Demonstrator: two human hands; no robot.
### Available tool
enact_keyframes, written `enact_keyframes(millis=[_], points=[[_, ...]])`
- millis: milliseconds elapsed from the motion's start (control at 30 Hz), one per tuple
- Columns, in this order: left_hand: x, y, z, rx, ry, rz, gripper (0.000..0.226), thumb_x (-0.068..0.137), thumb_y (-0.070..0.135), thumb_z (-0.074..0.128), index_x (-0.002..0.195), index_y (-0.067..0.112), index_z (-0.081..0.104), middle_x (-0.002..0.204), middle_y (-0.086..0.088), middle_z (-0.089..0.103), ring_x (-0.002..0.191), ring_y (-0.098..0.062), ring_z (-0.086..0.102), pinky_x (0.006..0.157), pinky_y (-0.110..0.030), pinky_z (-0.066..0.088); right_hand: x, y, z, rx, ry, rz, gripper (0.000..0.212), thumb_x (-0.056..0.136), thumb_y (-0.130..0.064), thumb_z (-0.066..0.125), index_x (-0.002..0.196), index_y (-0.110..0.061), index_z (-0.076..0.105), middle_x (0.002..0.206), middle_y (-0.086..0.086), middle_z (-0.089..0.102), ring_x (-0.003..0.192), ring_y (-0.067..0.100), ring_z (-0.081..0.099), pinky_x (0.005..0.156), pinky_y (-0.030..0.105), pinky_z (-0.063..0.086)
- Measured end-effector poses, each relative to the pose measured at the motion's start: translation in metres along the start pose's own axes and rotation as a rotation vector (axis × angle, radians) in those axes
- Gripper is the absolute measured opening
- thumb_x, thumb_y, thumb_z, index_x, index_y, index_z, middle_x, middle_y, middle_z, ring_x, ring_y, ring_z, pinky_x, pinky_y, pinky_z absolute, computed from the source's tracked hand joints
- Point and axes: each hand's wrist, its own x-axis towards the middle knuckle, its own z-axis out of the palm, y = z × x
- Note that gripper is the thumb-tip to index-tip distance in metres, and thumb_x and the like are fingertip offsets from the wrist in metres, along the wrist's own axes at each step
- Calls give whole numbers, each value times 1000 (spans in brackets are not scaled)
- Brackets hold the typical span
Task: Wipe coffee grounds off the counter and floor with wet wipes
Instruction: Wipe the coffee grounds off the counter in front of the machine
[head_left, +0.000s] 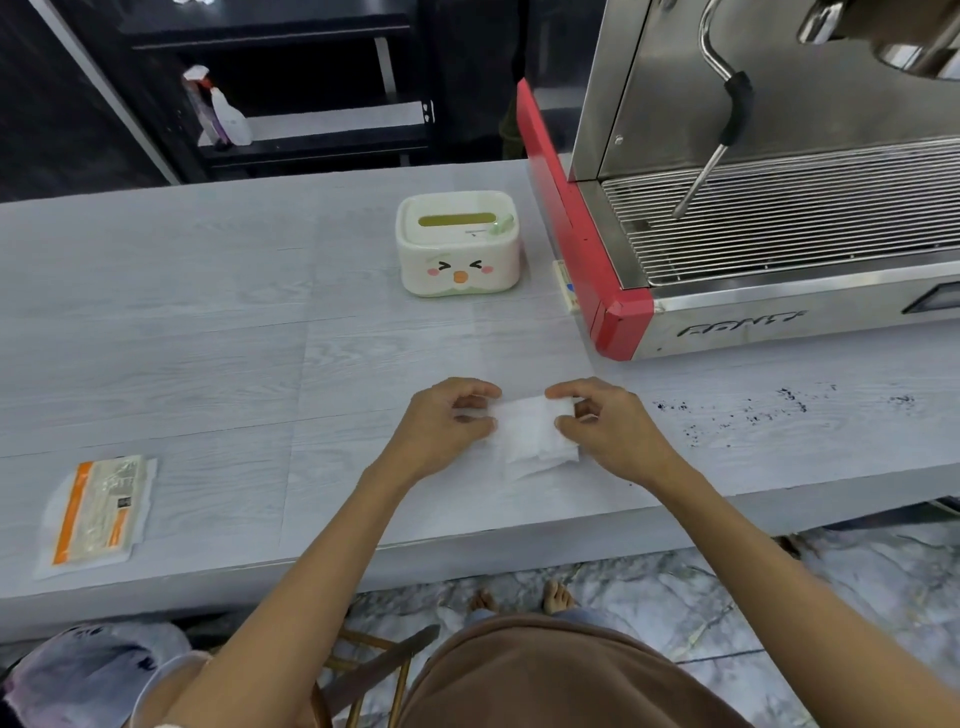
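Behind the hands, one white wipe box (457, 243) with a cartoon face on the grey bench (208, 322); right of it, a red-edged coffee machine (753, 218) with steam wand (719, 130) over its grille. At the bench's left front, one flat orange-striped packet (96, 512). Coffee grounds (737, 410) scattered right of the hands, in front of the machine, with nothing between. Both forearms reaching forward over the bench edge. Left hand (447, 428) and right hand (605, 423) facing each other, fingers curled, each pinching an end of one folded white wipe (532, 436) just above the bench. On a dark shelf beyond, one spray bottle (228, 117). Marbled floor (727, 597) below.
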Motion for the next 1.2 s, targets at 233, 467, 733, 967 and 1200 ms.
enact_keyframes(millis=[233, 467, 733, 967, 1200], points=[[-1, -9, 29, 392, 105, 212, 38, 98, 20, 59, 136, 18, 57, 142, 2, 52, 130, -15, 44, 109, -22, 30, -37, 11, 12, -533, 143, -90, 27, 79, -26, 72, 101, -11, 68, 108, 9, 51, 95, 27, 48, 78, 40, 48], [-2, -19, 50, 591, 211, 315, 35, 95, 10, 59, 130, 10, 65, 143, -7, 56, 133, -29, 50, 111, -47, 37, -56, 21, 47, -582, 164, -442, 27, 91, -16, 53, 116, -7, 61, 135, 11, 52, 131, 27, 42, 107, 41, 38], [-17, -20, 64, 729, 185, 160, 55, 104, 46, 25, 151, 22, 42, 162, 3, 32, 152, -20, 22, 124, -47, 12, -75, 35, 60, -712, 84, -197, 50, 100, -36, 31, 144, -13, 36, 154, 5, 32, 143, 18, 24, 118, 36, 19], [-16, -14, 74, 784, 188, 112, 61, 103, 51, 16, 154, 25, 35, 165, 4, 25, 154, -18, 16, 124, -49, 7, -63, 36, 53, -707, 109, -231, 49, 97, -38, 39, 135, -10, 48, 147, 5, 44, 135, 20, 38, 104, 38, 34], [-17, -10, 80, 741, 291, 42, 63, 101, 49, 14, 154, 22, 36, 165, 1, 27, 153, -18, 18, 125, -46, 9, -47, 35, 59, -642, 77, -236, 50, 101, -28, 33, 144, -2, 33, 155, 13, 26, 146, 24, 15, 119, 41, 16]])
